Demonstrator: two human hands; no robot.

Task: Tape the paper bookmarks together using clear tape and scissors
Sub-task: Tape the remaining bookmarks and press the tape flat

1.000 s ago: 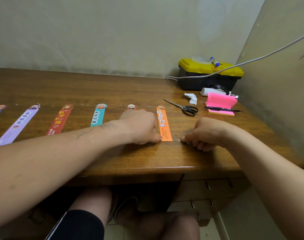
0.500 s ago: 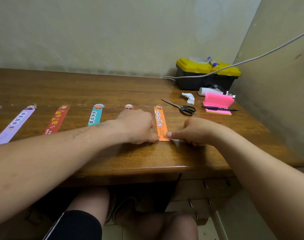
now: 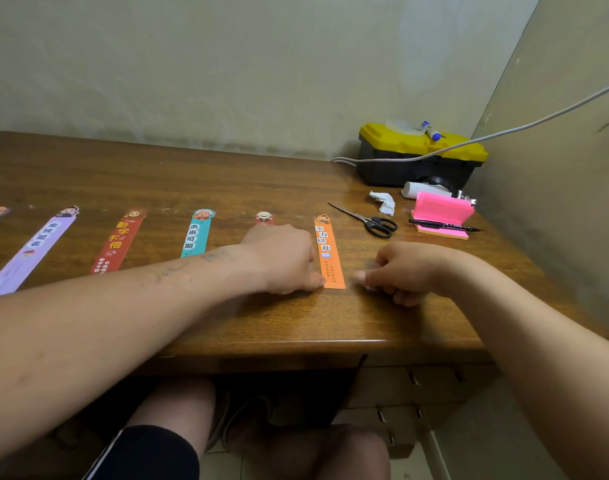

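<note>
Several paper bookmarks lie in a row on the wooden desk [image 3: 227,174]: purple [image 3: 36,247], red [image 3: 117,240], teal [image 3: 195,237] and orange [image 3: 329,256]. Only the top [image 3: 264,217] of one more shows above my left hand [image 3: 282,258], which lies curled over it. One left fingertip presses beside the orange bookmark's lower left corner. My right hand [image 3: 407,271] is curled just right of that bookmark's bottom end. Its blurred fingertips seem to pinch a small piece of clear tape [image 3: 367,287]. Black-handled scissors [image 3: 369,220] lie apart, further back.
A black toolbox with a yellow lid [image 3: 421,157] stands in the back right corner, a marker and a translucent roll on top. A pink notepad [image 3: 441,216] with a black pen, crumpled tissue [image 3: 384,200] and a grey cable [image 3: 538,123] are nearby. The wall is close on the right.
My right hand slid left onto the orange bookmark's bottom edge, then drew back to the right of it. My left hand stayed put.
</note>
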